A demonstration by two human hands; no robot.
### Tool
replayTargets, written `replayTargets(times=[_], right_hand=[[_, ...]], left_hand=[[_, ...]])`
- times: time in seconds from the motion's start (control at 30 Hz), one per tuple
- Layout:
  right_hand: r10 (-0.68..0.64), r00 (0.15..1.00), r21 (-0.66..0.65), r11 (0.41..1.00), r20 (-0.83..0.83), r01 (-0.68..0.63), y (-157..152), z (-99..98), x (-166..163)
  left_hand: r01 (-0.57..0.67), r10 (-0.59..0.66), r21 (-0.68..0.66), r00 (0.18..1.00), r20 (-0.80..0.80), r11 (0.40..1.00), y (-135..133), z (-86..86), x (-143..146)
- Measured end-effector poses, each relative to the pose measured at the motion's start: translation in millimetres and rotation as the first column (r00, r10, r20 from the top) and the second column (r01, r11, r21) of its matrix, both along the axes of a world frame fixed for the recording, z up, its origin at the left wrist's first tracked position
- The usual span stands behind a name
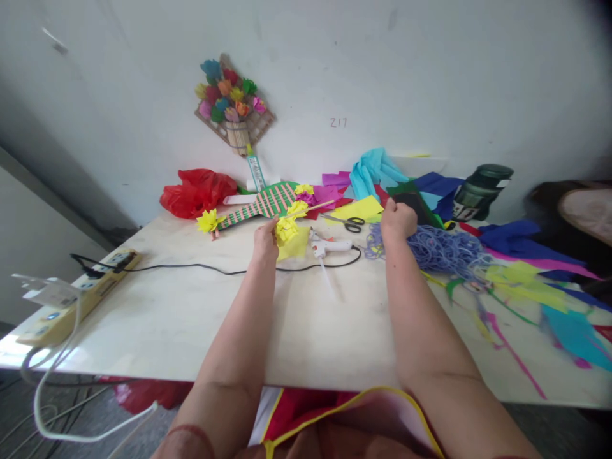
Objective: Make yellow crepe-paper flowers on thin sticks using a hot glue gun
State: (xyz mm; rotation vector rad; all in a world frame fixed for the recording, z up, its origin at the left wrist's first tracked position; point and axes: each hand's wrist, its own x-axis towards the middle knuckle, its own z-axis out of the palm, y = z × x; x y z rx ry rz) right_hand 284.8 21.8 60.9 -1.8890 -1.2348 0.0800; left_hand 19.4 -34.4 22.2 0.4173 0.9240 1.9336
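Note:
My left hand [266,241] is closed in a pinch on a thin wooden stick [318,206], which points to the right past yellow crepe-paper flowers [287,229]. Behind it lies a green guitar-shaped craft piece [275,201] with pale strips across it. My right hand [399,221] is closed above the paper pile, beside a yellow paper sheet [358,209] and a dark sheet [419,207]; what its fingers hold, if anything, is hidden. Between the hands are a white glue gun [329,245] and black-handled scissors [354,224].
A tangle of bluish-purple string [444,248] and coloured paper scraps [530,284] spread to the right. A dark green bottle [480,191] stands behind. At left, a power strip [90,296] feeds a black cord [205,268]. A red plastic bag [197,191] lies by the wall.

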Motion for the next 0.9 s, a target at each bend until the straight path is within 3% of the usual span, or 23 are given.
replayTargets(times=[0.17, 0.23, 0.3, 0.37, 0.47, 0.53, 0.67, 0.73, 0.83, 0.9], right_hand=[[0.106, 0.938, -0.056, 0.994, 0.331, -0.093, -2.7, 4.0, -0.6], [0.243, 0.922, -0.172, 0.965, 0.302, -0.198, -2.9, 8.2, -8.1], [0.386, 0.91, -0.228, 0.909, 0.151, -0.348, -4.1, 10.2, -19.6], [0.556, 0.824, -0.247, 0.787, -0.11, -0.565, -7.4, 8.4, -33.3], [0.721, 0.519, -0.055, 0.56, -0.46, -0.827, -16.3, 2.2, -53.6], [0.761, 0.315, 0.062, 0.421, -0.568, -0.905, -23.0, -1.1, -65.1], [0.756, 0.141, 0.124, 0.282, -0.639, -0.951, -32.5, -3.6, -82.0], [0.76, 0.172, 0.062, 0.269, -0.626, -0.961, -35.1, -3.7, -87.0], [0.77, 0.32, -0.09, 0.327, -0.553, -0.941, -39.2, -1.0, -89.5], [0.814, 0.338, -0.1, 0.332, -0.471, -0.938, -42.5, 3.4, -89.4]], left_hand=[[0.008, -0.008, 0.0, 1.0, -0.017, 1.0, -0.6, 0.0, 1.4], [0.012, -0.013, -0.014, 0.999, -0.032, 1.0, -1.8, 1.0, 3.2], [0.026, -0.026, -0.015, 0.999, -0.044, 1.0, -3.1, 2.3, 5.3], [0.052, -0.052, -0.001, 0.997, -0.049, 0.999, -4.1, 3.1, 7.0], [0.078, -0.077, 0.014, 0.995, -0.056, 0.997, -4.4, 3.1, 8.2], [0.089, -0.088, 0.009, 0.994, -0.059, 0.996, -4.1, 2.6, 8.2], [0.138, -0.136, 0.019, 0.988, -0.08, 0.99, -3.9, 1.9, 8.2], [0.143, -0.139, 0.028, 0.985, -0.101, 0.989, -3.9, 1.3, 7.9], [0.115, -0.112, 0.026, 0.987, -0.119, 0.993, -3.1, -1.0, 5.5], [0.113, -0.109, 0.025, 0.986, -0.123, 0.993, -1.9, -3.0, 3.2]])
